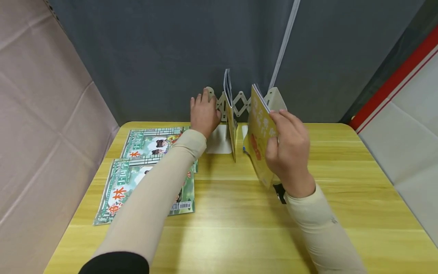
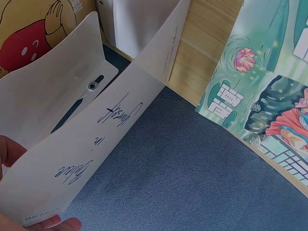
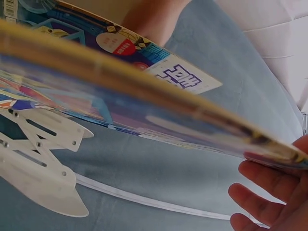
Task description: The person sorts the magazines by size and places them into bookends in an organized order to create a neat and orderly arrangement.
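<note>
— Grey cloth hangs behind the yellow wooden counter, and a pale folding book rack stands near its far edge. What have you got hold of?

— My right hand is curled round a yellow picture book, thumb on the near cover and fingers over its top edge. It stands upright but tilted, its lower corner close to the counter, just right of a thin book already upright in the rack.

— And the other hand?

— My left hand rests on the rack's left end panel, fingers wrapped over its top. From the wrist view I see only fingertips at the panel's edge, so how firmly I'm gripping I can't say.

— What could go wrong?

— I'd judge the rack light and springy; if my left hand slackens, it may slide or fold and tip the thin book. The yellow book could also catch a divider and slip. Two green magazines lie flat to my left, under my forearm.
</note>
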